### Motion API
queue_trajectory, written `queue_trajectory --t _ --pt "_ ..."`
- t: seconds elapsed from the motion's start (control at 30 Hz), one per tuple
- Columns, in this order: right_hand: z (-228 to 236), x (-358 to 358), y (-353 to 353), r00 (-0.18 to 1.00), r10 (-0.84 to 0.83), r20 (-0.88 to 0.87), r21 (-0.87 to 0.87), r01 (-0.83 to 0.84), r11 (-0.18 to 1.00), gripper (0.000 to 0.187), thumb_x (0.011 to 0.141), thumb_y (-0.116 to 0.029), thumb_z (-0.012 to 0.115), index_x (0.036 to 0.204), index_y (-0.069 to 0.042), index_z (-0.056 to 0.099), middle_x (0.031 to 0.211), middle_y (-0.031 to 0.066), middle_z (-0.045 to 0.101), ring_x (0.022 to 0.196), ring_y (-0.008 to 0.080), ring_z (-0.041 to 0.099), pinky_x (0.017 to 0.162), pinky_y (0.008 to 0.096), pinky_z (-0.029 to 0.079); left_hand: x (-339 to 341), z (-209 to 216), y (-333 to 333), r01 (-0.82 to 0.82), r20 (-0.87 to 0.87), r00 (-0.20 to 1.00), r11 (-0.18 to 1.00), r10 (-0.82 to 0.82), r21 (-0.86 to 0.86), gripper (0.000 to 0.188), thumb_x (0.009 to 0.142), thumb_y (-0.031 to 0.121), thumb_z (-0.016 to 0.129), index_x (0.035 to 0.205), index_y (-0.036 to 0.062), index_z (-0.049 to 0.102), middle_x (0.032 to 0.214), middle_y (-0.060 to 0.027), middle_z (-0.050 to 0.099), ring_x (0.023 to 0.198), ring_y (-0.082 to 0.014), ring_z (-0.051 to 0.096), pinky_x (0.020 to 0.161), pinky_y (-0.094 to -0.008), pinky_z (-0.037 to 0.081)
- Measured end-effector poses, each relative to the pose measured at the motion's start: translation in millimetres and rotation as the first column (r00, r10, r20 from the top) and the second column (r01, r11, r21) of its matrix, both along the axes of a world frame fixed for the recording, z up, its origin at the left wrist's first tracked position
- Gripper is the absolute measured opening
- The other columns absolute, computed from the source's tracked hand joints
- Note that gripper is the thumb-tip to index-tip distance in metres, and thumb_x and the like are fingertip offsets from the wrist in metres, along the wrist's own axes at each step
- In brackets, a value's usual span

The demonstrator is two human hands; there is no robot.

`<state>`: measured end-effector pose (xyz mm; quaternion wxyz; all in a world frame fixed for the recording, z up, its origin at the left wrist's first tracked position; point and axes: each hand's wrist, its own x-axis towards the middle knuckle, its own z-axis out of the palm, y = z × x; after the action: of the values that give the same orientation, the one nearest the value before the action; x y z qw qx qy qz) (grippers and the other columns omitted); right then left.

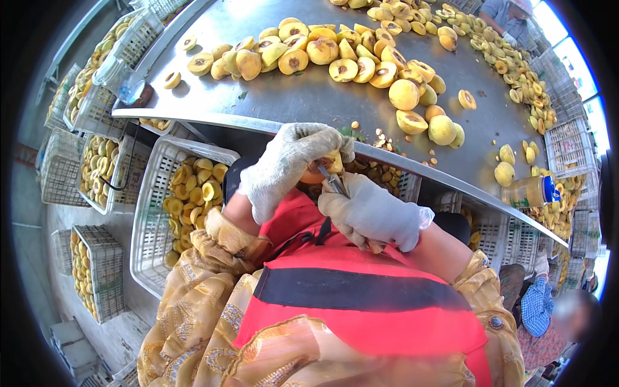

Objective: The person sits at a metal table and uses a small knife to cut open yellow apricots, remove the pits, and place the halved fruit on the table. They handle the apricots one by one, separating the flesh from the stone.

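My left hand (284, 168), in a pale work glove, is closed around a yellow peach half (314, 174) in front of my red apron. Gripped in my gloved right hand (374, 209) is a pitting knife (336, 183) with a metal blade. Its tip meets the cut face of the fruit, and what looks like its wooden handle end shows below my palm. Fingers partly hide the peach half. Beyond my hands, a curved row of peach halves (293, 60) lies on the metal table (277, 100), with small pit pieces (383, 143) near its edge.
White plastic crates of peach halves stand left, the nearest crate (145, 213) beside my left arm. A bottle with a blue cap (532, 191) lies at the table's right edge. Co-workers sit at the far right (506, 19) and lower right (538, 316). The table edge runs just beyond my hands.
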<state>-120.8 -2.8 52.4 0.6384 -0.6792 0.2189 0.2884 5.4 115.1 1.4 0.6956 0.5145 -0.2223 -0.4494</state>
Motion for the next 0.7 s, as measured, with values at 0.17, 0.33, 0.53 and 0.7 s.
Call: queue_trajectory --t 0.17,0.33,0.53,0.7 --pt "2.5 -1.6 -20.6 0.996 0.019 -0.090 0.363 0.015 0.932 0.017 0.089 -0.024 0.053 0.082 -0.010 0.047 0.056 -0.0005 0.045 0.035 0.0068 0.041 0.025 0.0234 0.030 -3.2 -3.0 -4.7 0.014 0.009 1.000 0.999 -0.014 0.052 0.035 0.088 0.028 0.064 0.101 -0.0048 0.065 0.095 -0.0147 0.068 0.085 -0.0202 0.065 0.074 -0.0315 0.053" --pt "-8.6 -6.9 -19.3 0.998 0.057 -0.014 0.156 -0.054 0.986 0.015 0.088 -0.024 0.053 0.080 -0.013 0.046 0.055 -0.0019 0.044 0.034 0.0047 0.039 0.025 0.0229 0.031 -0.9 2.2 -21.0 0.107 0.146 0.977 0.951 -0.154 0.290 0.030 0.088 0.023 0.064 0.097 -0.0048 0.066 0.092 -0.0137 0.068 0.080 -0.0189 0.064 0.073 -0.0298 0.053" --pt "-25.8 -19.2 -45.1 0.989 -0.128 -0.071 0.729 0.139 0.671 0.018 0.091 -0.020 0.054 0.079 -0.014 0.043 0.053 -0.0047 0.037 0.034 0.0021 0.030 0.026 0.0194 0.022 -15.6 -10.7 -36.6 -0.100 0.038 0.994 0.995 0.099 0.014 0.027 0.089 0.021 0.063 0.101 -0.0032 0.065 0.093 -0.0120 0.068 0.079 -0.0185 0.065 0.070 -0.0298 0.053" --pt "-33.9 -25.2 -53.6 0.982 -0.183 -0.045 0.814 0.142 0.563 0.019 0.092 -0.022 0.057 0.081 -0.013 0.045 0.054 -0.0040 0.039 0.033 0.0035 0.031 0.026 0.0196 0.024 -40.0 -6.6 -60.1 -0.354 -0.228 0.923 0.915 0.309 -0.195 0.021 0.090 0.015 0.064 0.101 -0.0024 0.066 0.096 -0.0109 0.068 0.085 -0.0181 0.066 0.077 -0.0304 0.054"
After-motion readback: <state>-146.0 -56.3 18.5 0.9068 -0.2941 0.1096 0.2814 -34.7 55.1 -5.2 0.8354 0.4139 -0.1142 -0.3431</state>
